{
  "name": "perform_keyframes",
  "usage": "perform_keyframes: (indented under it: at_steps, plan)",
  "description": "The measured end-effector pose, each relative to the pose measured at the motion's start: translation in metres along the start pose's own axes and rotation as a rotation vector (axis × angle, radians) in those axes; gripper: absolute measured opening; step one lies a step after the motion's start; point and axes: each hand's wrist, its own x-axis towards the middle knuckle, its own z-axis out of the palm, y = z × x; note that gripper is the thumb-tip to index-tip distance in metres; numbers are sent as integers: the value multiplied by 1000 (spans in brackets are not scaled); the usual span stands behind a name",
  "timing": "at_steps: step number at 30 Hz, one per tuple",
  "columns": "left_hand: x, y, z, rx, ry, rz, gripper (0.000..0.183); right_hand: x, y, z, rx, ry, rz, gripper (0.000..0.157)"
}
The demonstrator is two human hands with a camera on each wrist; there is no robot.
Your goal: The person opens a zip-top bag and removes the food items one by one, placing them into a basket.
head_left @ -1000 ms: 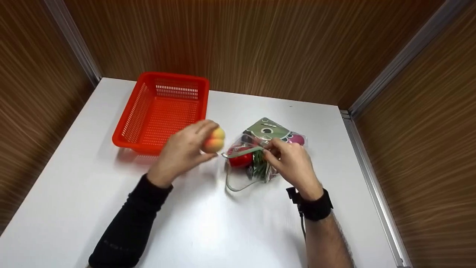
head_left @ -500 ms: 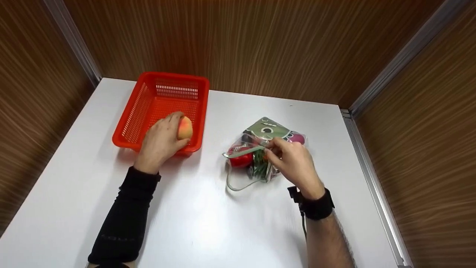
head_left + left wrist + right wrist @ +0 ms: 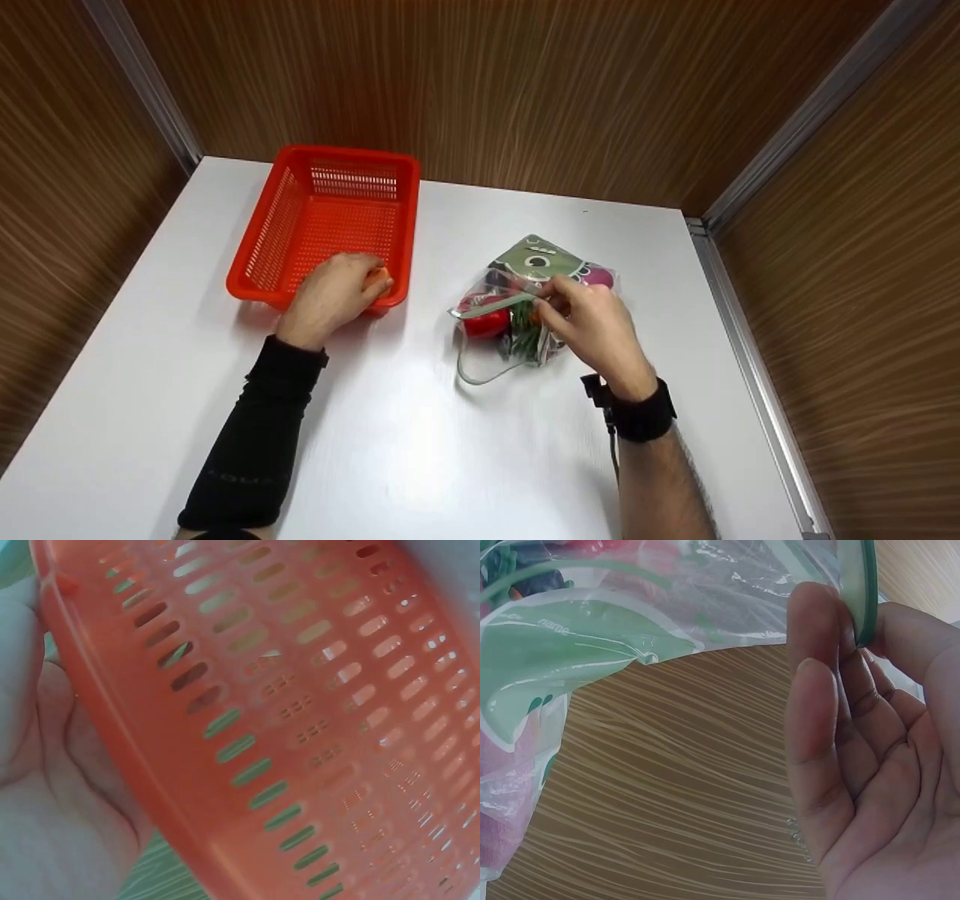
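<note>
My left hand (image 3: 330, 292) reaches over the near rim of the red basket (image 3: 259, 244). Its fingers curl round a peach (image 3: 384, 276), of which only a small orange patch shows in the head view. In the left wrist view the basket wall (image 3: 180, 787) hides the fingers. Between thumb and fingers, my right hand (image 3: 589, 319) pinches the green zip edge of a clear resealable bag (image 3: 536, 261), which lies on the table. Inside the bag are a red, rounded item (image 3: 487, 322), some green stalks (image 3: 525, 330) and a magenta item (image 3: 598, 277).
The white table (image 3: 420, 450) is bordered by wood-grain panels at the back (image 3: 487, 97) and both sides. A metal rail (image 3: 757, 390) runs along the right edge. The bag's loose lower lip (image 3: 469, 381) curves out toward the near side.
My left hand has carried the peach leftward from beside the bag to the basket, then lowered it at the near right corner. The right hand and bag have barely moved.
</note>
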Motion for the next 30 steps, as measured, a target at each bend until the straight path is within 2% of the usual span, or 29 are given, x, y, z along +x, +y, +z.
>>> perform_keyframes:
  at_steps: [3,6,10,13,15,20,23,30]
  plan:
    - [-5,6,-3,32,22,18,41,0,0,0,4,0,2,4]
    - [-11,20,-8,78,72,78,44,1,-1,1,11,3,3,5]
    - [-21,49,-11,122,180,250,45,1,-1,3,25,20,2,4]
    - [-28,73,-4,132,253,390,40,1,-2,5,41,41,-1,3]
    - [-33,87,5,129,266,476,38,0,-3,6,57,54,-3,2]
    - [-41,116,30,169,207,616,34,-1,-4,6,83,67,-24,3]
    - [-43,125,44,202,173,642,32,-2,-6,6,79,71,-43,5]
    - [-43,130,70,175,83,651,35,-5,-13,5,66,84,-83,4]
